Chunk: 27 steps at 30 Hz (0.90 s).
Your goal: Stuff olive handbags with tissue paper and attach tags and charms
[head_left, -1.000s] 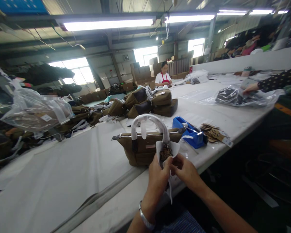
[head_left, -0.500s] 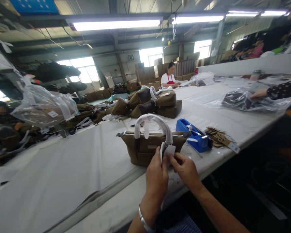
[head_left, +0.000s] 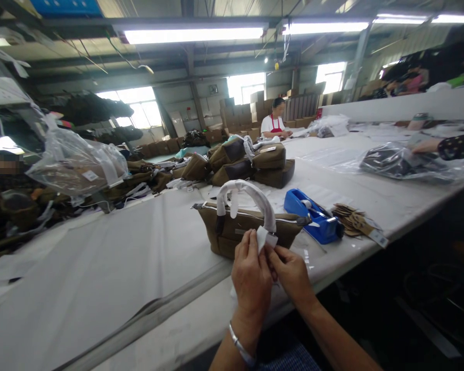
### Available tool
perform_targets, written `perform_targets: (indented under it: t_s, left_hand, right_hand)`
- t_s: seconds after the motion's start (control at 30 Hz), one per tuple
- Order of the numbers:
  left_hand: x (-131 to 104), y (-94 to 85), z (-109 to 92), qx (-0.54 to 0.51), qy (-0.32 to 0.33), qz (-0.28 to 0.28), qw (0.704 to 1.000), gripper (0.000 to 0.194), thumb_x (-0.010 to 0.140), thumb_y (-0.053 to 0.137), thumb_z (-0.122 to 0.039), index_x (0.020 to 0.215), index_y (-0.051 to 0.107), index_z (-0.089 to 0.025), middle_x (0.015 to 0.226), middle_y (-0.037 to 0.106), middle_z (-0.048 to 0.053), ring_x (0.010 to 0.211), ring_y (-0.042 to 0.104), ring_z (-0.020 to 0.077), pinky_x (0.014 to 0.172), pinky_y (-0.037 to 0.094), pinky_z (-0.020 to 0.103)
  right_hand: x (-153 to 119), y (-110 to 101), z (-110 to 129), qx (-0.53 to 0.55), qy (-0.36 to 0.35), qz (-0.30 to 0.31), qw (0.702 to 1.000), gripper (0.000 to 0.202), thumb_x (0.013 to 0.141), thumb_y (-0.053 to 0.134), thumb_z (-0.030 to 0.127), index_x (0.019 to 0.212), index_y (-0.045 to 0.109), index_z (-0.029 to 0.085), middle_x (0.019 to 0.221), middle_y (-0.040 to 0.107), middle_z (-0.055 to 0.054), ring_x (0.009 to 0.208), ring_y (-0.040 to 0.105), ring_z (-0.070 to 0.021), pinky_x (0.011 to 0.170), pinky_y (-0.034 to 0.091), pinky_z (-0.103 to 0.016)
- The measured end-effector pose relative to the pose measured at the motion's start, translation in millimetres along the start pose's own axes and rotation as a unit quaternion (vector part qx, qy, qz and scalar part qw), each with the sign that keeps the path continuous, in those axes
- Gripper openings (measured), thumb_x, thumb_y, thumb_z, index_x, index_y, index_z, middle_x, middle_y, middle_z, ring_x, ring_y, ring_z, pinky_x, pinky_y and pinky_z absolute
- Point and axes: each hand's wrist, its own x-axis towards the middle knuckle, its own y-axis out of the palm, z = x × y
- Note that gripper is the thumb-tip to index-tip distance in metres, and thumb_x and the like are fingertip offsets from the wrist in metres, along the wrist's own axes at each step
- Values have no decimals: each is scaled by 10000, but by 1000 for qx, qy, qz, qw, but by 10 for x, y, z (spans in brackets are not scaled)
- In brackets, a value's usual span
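Note:
An olive-brown handbag (head_left: pixel 220 241) with a zipped top stands upright on the table in front of me. Its raised handle (head_left: pixel 251 190) is wrapped in white material. At the handle's near right base, my left hand (head_left: pixel 251 273) is closed on a piece of white wrapping paper (head_left: pixel 269 239), fingers against the bag's front. My right hand (head_left: pixel 293 272) pinches the same paper from the right, its fingertips partly hidden. A blue tape dispenser (head_left: pixel 320 229) sits just right of the bag, beside a stack of brown cardboard tags (head_left: pixel 350 219).
More olive bags (head_left: pixel 232 157) are piled behind, spreading left. A clear plastic bag (head_left: pixel 75 165) hangs at left. Rightward, a co-worker's hand (head_left: pixel 425 146) touches a plastic-wrapped dark item (head_left: pixel 386 161). Another person (head_left: pixel 272 123) works at the far side. The table edge (head_left: pixel 363 257) runs diagonally at right.
The bag has turned and tilted slightly under my hands. My left fingers have moved closer over the white paper, and both hands are nearer together. The view has shifted a little.

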Motion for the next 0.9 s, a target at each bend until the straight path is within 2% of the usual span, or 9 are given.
perform_targets:
  t_s: [0.1,0.17,0.33,0.43,0.5,0.57,0.67,0.77,0.9]
  left_hand:
    - [-7,43,-41,-4,25,-16,1000,440,1035,419,-209,1438,555,-99,1442,608,145,1331,533,290,1129,449,472]
    - [-17,62,-43,-3,42,-8,999,452,1039,395,-207,1454,542,-106,1468,589,132,1342,518,290,1134,437,481]
    - [-75,77,-34,-15,50,13,999,518,1029,423,-270,1516,458,-98,1569,471,145,1440,415,314,1183,367,504]
    - [-121,77,-59,-39,30,18,999,577,1020,459,-321,1540,409,-75,1627,369,168,1506,308,334,1219,307,532]
    - [-140,64,-73,-81,7,22,996,560,1024,449,-296,1542,405,-88,1625,372,168,1518,297,314,1231,296,516]
    - [-146,36,-70,-140,-20,20,990,558,1022,439,-243,1559,370,-109,1616,391,162,1514,325,277,1235,311,466]
    - [-136,-22,-23,-208,-65,0,976,579,1008,447,-189,1573,331,-140,1598,423,157,1484,394,249,1211,363,407]
    - [-106,-73,61,-229,-87,-30,969,485,981,505,-167,1466,487,-176,1471,566,146,1378,530,254,1157,431,409]
    - [-57,-110,161,-196,-80,-55,976,255,897,602,-99,1113,700,-191,1173,681,101,1155,639,243,1031,518,409]
  right_hand:
    - [-5,45,-19,-10,-37,-17,999,463,849,629,598,831,762,154,683,694,-48,697,656,-223,668,525,-284]
    - [0,47,-22,-21,-47,-18,999,471,850,620,590,843,780,146,757,733,-69,764,674,-249,721,531,-302]
    - [-16,23,-53,-39,-42,-3,998,511,872,576,607,868,796,146,774,754,-83,732,676,-260,656,516,-301]
    - [-35,11,-69,-48,-43,10,998,502,886,564,607,892,792,159,817,767,-89,742,683,-261,668,518,-302]
    - [-36,1,-56,-47,-47,6,998,474,874,590,596,875,783,163,825,766,-88,775,690,-264,692,524,-296]
    - [-29,-8,-21,-50,-42,-9,998,452,856,620,595,814,761,168,755,743,-73,734,682,-245,650,514,-277]
    - [-22,-8,52,-54,-21,-16,998,483,862,619,623,669,678,183,536,618,-17,508,577,-170,506,445,-247]
    - [-39,10,103,-50,-6,-10,999,513,868,616,636,607,613,195,443,523,18,408,503,-134,446,401,-233]
    - [-78,42,101,-51,-6,-23,998,492,863,622,628,635,639,192,477,553,10,415,532,-142,444,411,-237]
